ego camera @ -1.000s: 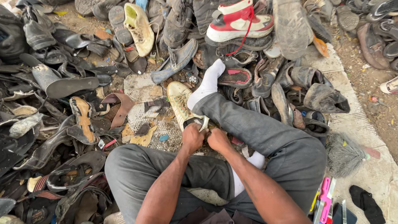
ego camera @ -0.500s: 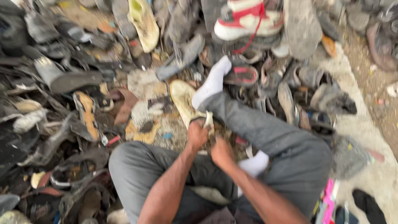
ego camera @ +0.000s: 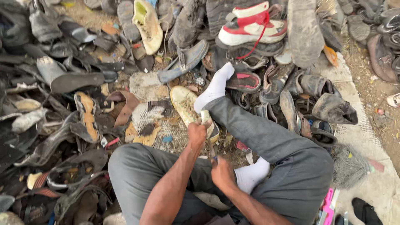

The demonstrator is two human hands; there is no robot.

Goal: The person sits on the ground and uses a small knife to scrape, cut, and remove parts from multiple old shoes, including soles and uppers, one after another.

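A worn yellowish shoe (ego camera: 186,109) lies sole-up on the ground beside his shin, left hand (ego camera: 196,133) gripping its heel; right hand (ego camera: 222,174) closed, perhaps around a thin tool. Old shoes (ego camera: 62,79) heaped about.

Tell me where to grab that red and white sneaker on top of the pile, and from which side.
Grip the red and white sneaker across its upper, near the laced opening, coming from above. It sits upright on the heap with its sole down and top exposed, while other shoes crowd its sides and a red lace hangs below, so the top looks like the freest approach.
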